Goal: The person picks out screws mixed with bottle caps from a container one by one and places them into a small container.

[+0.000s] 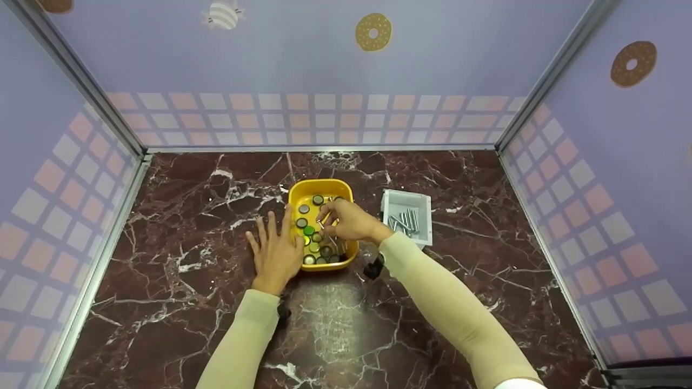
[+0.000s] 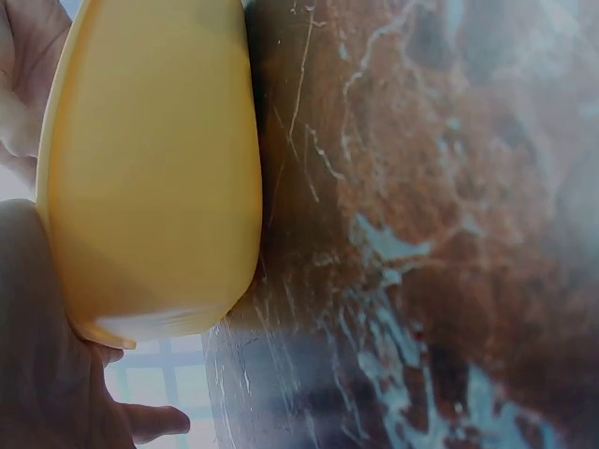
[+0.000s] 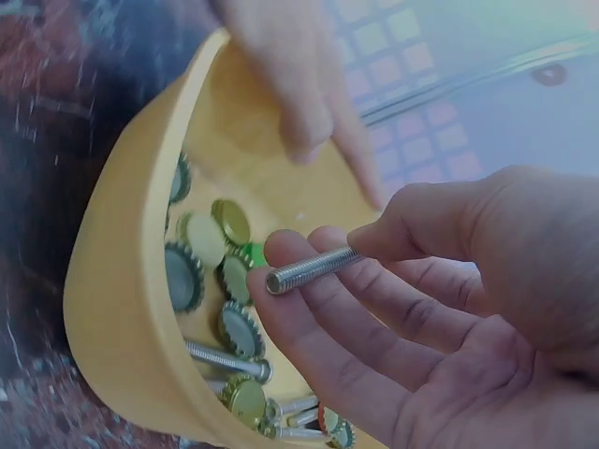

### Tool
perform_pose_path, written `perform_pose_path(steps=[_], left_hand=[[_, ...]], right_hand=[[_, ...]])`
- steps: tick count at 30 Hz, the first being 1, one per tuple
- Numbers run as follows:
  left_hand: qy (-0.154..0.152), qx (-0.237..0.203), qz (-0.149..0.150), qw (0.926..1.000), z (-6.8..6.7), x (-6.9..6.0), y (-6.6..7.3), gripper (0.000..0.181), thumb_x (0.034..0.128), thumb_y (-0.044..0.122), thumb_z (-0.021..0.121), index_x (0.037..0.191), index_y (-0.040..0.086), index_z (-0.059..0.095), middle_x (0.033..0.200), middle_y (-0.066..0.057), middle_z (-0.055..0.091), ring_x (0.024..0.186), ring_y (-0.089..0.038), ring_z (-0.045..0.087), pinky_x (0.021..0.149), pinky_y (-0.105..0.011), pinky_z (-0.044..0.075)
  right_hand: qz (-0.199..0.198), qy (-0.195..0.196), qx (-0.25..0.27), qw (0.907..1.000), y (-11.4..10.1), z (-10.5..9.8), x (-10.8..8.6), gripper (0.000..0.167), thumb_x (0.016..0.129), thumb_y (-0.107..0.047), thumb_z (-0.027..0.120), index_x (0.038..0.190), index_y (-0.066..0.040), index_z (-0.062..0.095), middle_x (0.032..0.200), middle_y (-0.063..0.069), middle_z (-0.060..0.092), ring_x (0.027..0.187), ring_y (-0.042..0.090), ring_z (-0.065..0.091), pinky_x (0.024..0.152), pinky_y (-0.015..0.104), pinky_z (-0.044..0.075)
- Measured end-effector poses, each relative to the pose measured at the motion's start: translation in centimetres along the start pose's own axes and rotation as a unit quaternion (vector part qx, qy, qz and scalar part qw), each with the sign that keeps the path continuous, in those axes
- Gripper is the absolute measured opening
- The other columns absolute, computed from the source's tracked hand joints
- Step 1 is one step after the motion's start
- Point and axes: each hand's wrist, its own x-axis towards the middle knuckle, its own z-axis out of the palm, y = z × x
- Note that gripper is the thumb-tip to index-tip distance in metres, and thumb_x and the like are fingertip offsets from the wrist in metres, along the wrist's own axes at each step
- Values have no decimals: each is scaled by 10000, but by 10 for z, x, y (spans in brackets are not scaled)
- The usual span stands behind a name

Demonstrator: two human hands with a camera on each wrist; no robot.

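Observation:
My right hand [image 1: 348,219] pinches a silvery threaded bolt [image 3: 314,269] between thumb and fingers, above the inside of a yellow tub [image 1: 320,186]. The bolt's far end is hidden by the thumb. Beneath it, the tub contains several bottle caps [image 3: 184,278], green, yellow and grey, along with more bolts [image 3: 229,359]. My left hand [image 1: 277,254] rests on the tub's left rim with fingers spread and straight, its thumb over the edge. In the left wrist view, the tub's outer wall [image 2: 154,178] hides the contents.
Right of the tub stands a small white tray [image 1: 425,219] with several bolts [image 1: 409,220] lying in it. Both sit on a dark red marbled tabletop [image 1: 205,324]. Patterned panels [image 1: 313,70] enclose the back and both sides.

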Motion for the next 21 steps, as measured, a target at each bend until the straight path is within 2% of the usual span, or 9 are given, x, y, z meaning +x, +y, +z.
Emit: perform_pose_path(steps=[6,10,14,18,21], left_hand=[[-20,-3,-25,10000,1,-1,-1,776,1202,397,444,1900,363,106,1951,-264,164,1822,-569,71,1436,-835,-20],[-10,-20,-38,10000,2,-2,0,786,1198,396,461,1899,372,106,1949,-265,171,1822,-567,70,1433,-840,-17],[-21,-19,-72,10000,2,-3,0,790,1194,398,465,1898,376,107,1950,-262,169,1824,-563,67,1435,-838,-16],[-1,-83,-66,9999,1,-2,0,783,1197,392,457,1898,374,109,1950,-260,174,1826,-558,68,1436,-836,-17],[34,-124,-58,9999,1,-2,0,777,1198,389,456,1898,373,119,1949,-261,182,1826,-557,71,1435,-838,-17]], right_hand=[[147,158,685,9974,0,3,-14,375,1071,-40,790,1445,-15,775,1258,168,861,1077,241,830,853,329,725],[19,251,822,9963,2,6,-22,381,1074,-50,800,1450,9,773,1292,184,854,1112,271,840,861,332,728],[37,344,1040,9940,4,9,-29,373,1078,-59,797,1450,-31,791,1272,178,864,1090,264,849,857,377,739],[224,260,1950,9802,4,10,-36,377,1096,-25,761,1471,-50,773,1261,260,853,1054,420,874,839,503,759],[273,233,2516,9672,6,10,-41,390,1106,10,728,1492,-39,750,1289,308,832,1095,530,857,826,526,755]])
